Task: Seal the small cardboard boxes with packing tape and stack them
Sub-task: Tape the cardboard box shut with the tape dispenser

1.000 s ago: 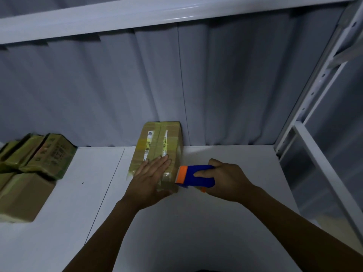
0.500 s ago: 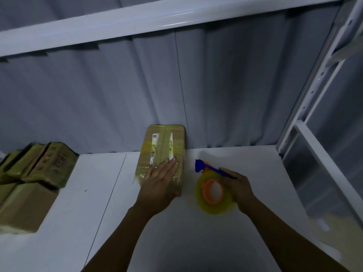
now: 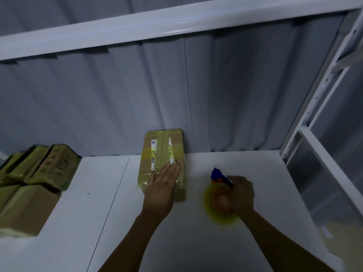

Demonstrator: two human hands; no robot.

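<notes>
Pressing flat with straight fingers, the left hand (image 3: pixel 162 186) rests on the taped box (image 3: pixel 164 150), which lies at the back edge of the table (image 3: pixel 196 242) against the wall (image 3: pixel 235 114). The right hand (image 3: pixel 240 195) grips the tape dispenser (image 3: pixel 218 203), apart to its right. Lifted one-handed toward the leaning stack (image 3: pixel 39 173) at far left, the slick box could slip or topple them

Right now the tape dispenser (image 3: pixel 220 203) is just a yellow smear, half lost under the right hand (image 3: pixel 240 195), the left hand (image 3: pixel 163 185) covers the box's (image 3: pixel 163 154) near top, its labels (image 3: pixel 153 154) are too small to read, and the blurred stack (image 3: pixel 29 193) runs off the left edge.
</notes>
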